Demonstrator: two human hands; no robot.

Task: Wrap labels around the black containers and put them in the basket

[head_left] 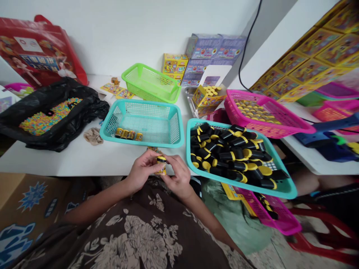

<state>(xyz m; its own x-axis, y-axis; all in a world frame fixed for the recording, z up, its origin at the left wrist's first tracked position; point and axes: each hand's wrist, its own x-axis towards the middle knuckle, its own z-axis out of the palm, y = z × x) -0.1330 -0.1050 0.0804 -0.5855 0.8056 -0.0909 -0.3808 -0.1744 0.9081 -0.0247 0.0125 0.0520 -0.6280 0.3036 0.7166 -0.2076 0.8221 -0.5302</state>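
Between my two hands, at the table's front edge, is a small black canister (pixel 160 160) with a yellow lid and a yellow printed label on its side. My left hand (pixel 143 168) pinches it from the left; my right hand (pixel 177 175) grips it from the right, fingers over the label. Part of the canister is hidden by my fingers. Just beyond the hands lie some printed labels (pixel 153 149). A turquoise basket (pixel 141 144) behind them holds several labelled canisters (pixel 128 134) in a row. To the right, another turquoise basket (pixel 291 190) is heaped with unlabelled black canisters (pixel 228 155).
Left stands a black-bag-lined container (pixel 17 112) of colourful pellets, with a crumpled cloth (pixel 93 136) beside it. A green basket (pixel 151 89), a pink basket (pixel 269 125) of canisters and an open yellow box (pixel 209 99) sit farther back. Stacked yellow boxes (pixel 311 56) rise at right.
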